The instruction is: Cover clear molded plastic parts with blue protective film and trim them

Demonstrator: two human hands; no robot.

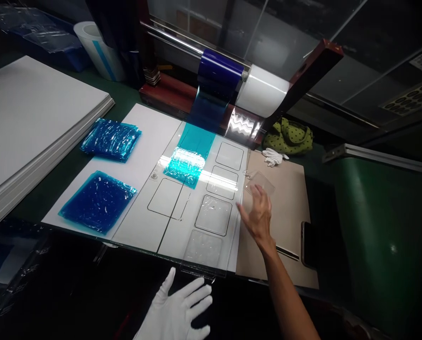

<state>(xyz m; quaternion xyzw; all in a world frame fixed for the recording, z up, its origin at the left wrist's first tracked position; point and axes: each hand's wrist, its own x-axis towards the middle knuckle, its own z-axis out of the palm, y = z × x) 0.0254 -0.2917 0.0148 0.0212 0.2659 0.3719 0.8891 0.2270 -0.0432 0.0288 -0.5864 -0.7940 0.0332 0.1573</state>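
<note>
Hands: 2, a left hand (pixel 175 307) in a white glove and a bare right hand (pixel 257 219)
Loose gloves: 1, a white glove (pixel 274 157) at far right
Blue film sheets: 3, two at left, one (pixel 189 160) at centre far
Clear plastic pieces: 3, two near on the template board (pixel 133 208), one (pixel 260 184) at right
Rounded-square outlines: 5 (pixel 166 198)
Rolls: 3, one blue roll (pixel 221 71), two white rolls (pixel 261 90)
Sheet stacks: 1 (pixel 37 127)
Green bags: 1 (pixel 288 137)
</note>
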